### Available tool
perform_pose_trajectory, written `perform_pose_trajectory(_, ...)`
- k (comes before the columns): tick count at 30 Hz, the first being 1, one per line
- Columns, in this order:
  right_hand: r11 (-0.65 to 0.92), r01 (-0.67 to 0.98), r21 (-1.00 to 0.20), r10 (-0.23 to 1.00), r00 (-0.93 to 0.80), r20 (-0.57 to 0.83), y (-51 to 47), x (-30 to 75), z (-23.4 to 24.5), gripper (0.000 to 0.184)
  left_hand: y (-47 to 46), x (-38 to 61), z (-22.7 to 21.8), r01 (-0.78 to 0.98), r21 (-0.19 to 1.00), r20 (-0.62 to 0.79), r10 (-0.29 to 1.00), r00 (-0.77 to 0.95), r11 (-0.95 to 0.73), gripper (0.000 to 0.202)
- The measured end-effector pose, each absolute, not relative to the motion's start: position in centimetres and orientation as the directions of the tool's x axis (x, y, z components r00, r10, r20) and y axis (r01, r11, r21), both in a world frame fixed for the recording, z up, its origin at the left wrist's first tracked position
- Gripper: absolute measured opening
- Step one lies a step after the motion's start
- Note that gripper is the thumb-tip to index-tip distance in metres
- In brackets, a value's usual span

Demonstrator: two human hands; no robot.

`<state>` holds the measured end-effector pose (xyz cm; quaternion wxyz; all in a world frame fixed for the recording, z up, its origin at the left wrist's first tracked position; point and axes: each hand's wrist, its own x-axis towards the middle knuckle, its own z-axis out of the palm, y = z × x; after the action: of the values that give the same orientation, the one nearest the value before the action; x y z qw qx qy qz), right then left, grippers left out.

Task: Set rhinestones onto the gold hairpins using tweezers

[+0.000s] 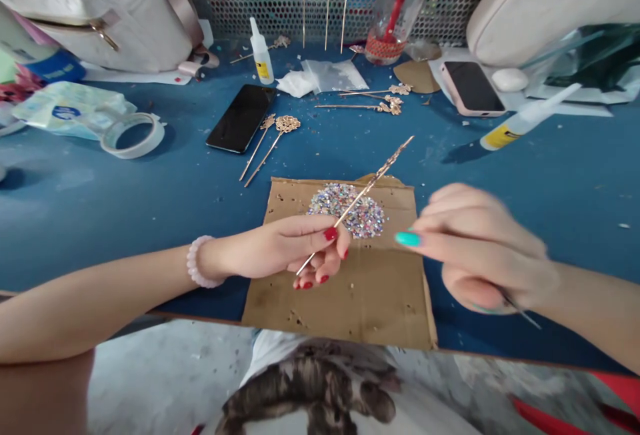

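Note:
My left hand (305, 245) pinches a gold hairpin stick (373, 185) between thumb and fingers. The stick slants up to the right, and its ornamented end is seen edge-on. Beneath it, a pile of small glittering rhinestones (330, 200) lies on a piece of cardboard (345, 311). To the right of the cardboard, my right hand (475, 248) is curled and blurred, thumb pointing left. A thin metal tool (527, 316) sticks out behind its lower fingers; the rest of that tool is hidden in the hand.
Several more gold hairpins (287, 125) lie farther back. Around them are a black phone (243, 118), a tape roll (133, 136), a glue bottle (261, 55), another glue bottle (510, 129) at right, a pink-edged phone (473, 88) and a red-lidded cup (393, 18). Bags stand at both back corners.

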<state>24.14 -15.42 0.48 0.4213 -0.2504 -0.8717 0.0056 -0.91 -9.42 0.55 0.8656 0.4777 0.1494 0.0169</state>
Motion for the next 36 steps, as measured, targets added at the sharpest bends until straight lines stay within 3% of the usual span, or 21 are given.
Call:
perform_pose_trajectory(2,0.899,0.348,-0.265,0.430,-0.595,0.679,-15.2,22.8,0.9,0.027,-9.4,-0.8,0.5,0.095,0.846,-0.230,0.198,0.953,0.525,0.024)
perform_pose_trajectory(6,0.796,0.317,-0.516,0.600,-0.525,0.603,-14.9,21.3,0.6,0.015,-9.4,-0.8,0.4,0.083,0.812,-0.228,0.184,0.956,0.577,0.023)
perform_pose_trajectory(9,0.749,0.315,-0.583,0.654,-0.492,0.575,-14.8,21.3,0.1,0.010,-9.5,-0.8,0.3,0.080,0.769,-0.218,0.143,0.965,0.634,0.023)
perform_pose_trajectory(26,0.812,0.352,-0.466,0.584,-0.516,0.627,-14.8,21.5,0.1,0.016,-9.7,-0.7,0.4,0.115,0.719,-0.252,0.104,0.962,0.685,0.025)
perform_pose_trajectory(36,0.841,0.419,-0.342,0.537,-0.578,0.614,-15.2,21.2,0.2,0.009,-9.7,-0.6,0.5,0.090,0.794,-0.214,0.138,0.967,0.601,0.025)
